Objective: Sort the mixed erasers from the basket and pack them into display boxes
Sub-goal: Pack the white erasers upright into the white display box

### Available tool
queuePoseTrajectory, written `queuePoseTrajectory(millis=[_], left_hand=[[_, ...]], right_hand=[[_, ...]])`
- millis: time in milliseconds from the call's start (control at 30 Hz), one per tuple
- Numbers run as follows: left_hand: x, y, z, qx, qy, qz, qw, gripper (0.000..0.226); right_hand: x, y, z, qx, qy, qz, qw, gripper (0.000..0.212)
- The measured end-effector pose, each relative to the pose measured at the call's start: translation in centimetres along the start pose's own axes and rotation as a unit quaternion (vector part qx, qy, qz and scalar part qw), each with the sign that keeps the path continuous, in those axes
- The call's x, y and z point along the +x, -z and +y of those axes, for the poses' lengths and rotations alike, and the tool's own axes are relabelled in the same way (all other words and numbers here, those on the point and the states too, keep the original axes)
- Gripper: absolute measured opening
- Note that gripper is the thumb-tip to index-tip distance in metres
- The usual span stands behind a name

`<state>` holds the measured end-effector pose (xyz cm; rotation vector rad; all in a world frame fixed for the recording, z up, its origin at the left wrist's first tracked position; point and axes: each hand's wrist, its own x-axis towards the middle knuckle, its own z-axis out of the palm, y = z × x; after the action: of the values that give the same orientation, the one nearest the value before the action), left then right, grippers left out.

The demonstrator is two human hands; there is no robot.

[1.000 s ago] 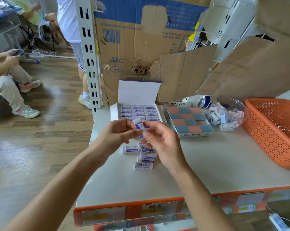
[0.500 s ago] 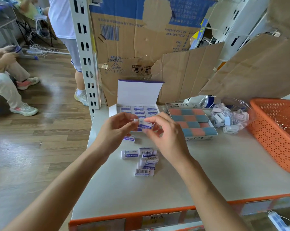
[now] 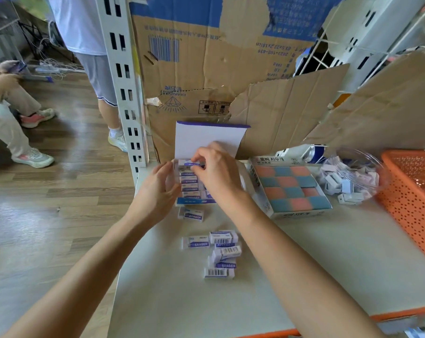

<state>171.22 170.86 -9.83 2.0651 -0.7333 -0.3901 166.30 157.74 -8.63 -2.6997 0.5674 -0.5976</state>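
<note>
Eraser (image 3: 191, 164), white with purple band, is pinched by right fingers (image 3: 202, 154) in the display box (image 3: 206, 139); left fingers (image 3: 164, 172) straight.

On my feed a pale table (image 3: 304, 264) fills the view from 3 to 6 o'clock. At 12 o'clock a big brown cardboard box (image 3: 206, 69) with a blue band stands upside down, its print inverted. A torn cardboard sheet (image 3: 287, 113) leans at 1 o'clock and a larger cardboard panel (image 3: 389, 106) at 2. A white slotted shelf post (image 3: 126, 81) rises at 11 o'clock, just beside the box. A white-and-blue can (image 3: 306, 152) lies on its side at 2 o'clock. I see wood flooring (image 3: 60, 191) at 9, a standing person (image 3: 91, 45) in grey shorts at 11, a seated person (image 3: 6, 128) in pink-soled sneakers (image 3: 33, 158) at 9 to 10, and tangled cables (image 3: 52, 67) at 10.
</note>
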Motion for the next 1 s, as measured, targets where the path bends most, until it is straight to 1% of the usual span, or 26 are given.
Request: queuePoseTrajectory(millis=[100, 200, 300, 400, 467, 500, 533, 600, 633, 667, 733, 800, 867, 1000], left_hand=[[0.0, 0.0, -0.2, -0.002, -0.013, -0.006, 1.0, 0.049], [0.1, 0.0, -0.1, 0.003, -0.018, 0.002, 1.0, 0.044], [0.1, 0.0, 0.1, 0.019, -0.021, -0.001, 1.0, 0.041], [0.2, 0.2, 0.1, 0.024, -0.013, -0.022, 0.999, 0.042], [0.0, 0.5, 0.1, 0.047, -0.008, -0.011, 0.999, 0.045], [-0.3, 0.6, -0.1, 0.081, -0.02, 0.01, 0.996, 0.046], [-0.6, 0.7, -0.3, 0.111, -0.05, 0.04, 0.992, 0.044], [-1.5, 0.9, -0.4, 0.116, -0.144, 0.088, 0.979, 0.032], [-2.0, 1.1, -0.3, 0.106, -0.183, 0.083, 0.974, 0.023], [-2.5, 1.3, -0.3, 0.098, -0.218, 0.062, 0.969, 0.016], [-3.4, 1.3, -0.4, 0.104, -0.274, 0.003, 0.956, 0.012], [-4.0, 1.2, -0.7, 0.149, -0.301, -0.028, 0.941, 0.014], [-4.3, 1.0, -1.1, 0.198, -0.305, -0.038, 0.931, 0.019], [-4.7, 0.7, -1.5, 0.27, -0.302, -0.034, 0.914, 0.027]], right_hand=[[0.2, -0.4, -0.3, 0.017, 0.007, 0.017, 1.0, 0.008], [0.3, -0.8, -0.6, 0.027, 0.013, 0.016, 0.999, 0.007], [0.4, -0.7, -0.7, 0.026, 0.026, 0.002, 0.999, 0.011], [0.2, 0.1, -0.5, 0.034, 0.041, -0.03, 0.998, 0.017], [-0.4, 0.9, -0.4, 0.045, 0.037, -0.04, 0.998, 0.021], [-0.8, 1.2, -0.3, 0.05, 0.031, -0.037, 0.998, 0.022], [-1.2, 1.6, -0.1, 0.057, 0.026, -0.029, 0.998, 0.022], [-2.3, 2.3, 0.5, 0.07, 0.021, -0.023, 0.997, 0.02], [-2.9, 2.6, 0.8, 0.071, 0.025, -0.025, 0.997, 0.019], [-3.6, 2.9, 1.2, 0.066, 0.03, -0.029, 0.997, 0.018], [-5.0, 3.4, 1.9, 0.042, 0.037, -0.029, 0.998, 0.017], [-6.1, 3.7, 2.5, 0.023, 0.033, -0.025, 0.999, 0.017], [-7.0, 3.9, 3.0, 0.024, 0.028, -0.036, 0.999, 0.017], [-8.0, 4.1, 3.7, 0.044, 0.043, -0.039, 0.997, 0.017]])
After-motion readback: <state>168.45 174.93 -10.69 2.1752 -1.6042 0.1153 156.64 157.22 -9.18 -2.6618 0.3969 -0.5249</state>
